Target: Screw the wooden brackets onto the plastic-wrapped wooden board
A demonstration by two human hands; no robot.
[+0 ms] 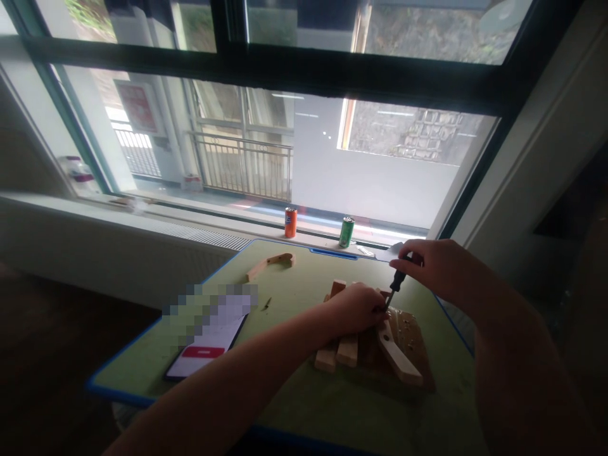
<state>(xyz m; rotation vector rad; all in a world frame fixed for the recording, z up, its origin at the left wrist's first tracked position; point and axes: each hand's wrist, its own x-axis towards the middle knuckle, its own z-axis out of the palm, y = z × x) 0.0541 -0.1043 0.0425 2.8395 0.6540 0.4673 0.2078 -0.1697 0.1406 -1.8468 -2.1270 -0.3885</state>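
Observation:
My right hand (422,258) grips the dark handle of a screwdriver (397,280) from above, its shaft slanting down and to the left. At the screwdriver's tip, my left hand (357,308) is closed with its fingertips on the upper end of a pale curved wooden piece (396,358). Whether a screw sits between those fingertips is too small to tell. That piece lies over a brown board (422,345) dotted with small bits. Under and beside my left hand are wooden blocks (348,350), partly hidden by it.
A similar curved wooden piece (270,263) lies near the green table's far edge. A phone (209,345) and a small dark item (266,303) are on the left. An orange can (291,223) and a green can (346,232) stand on the windowsill.

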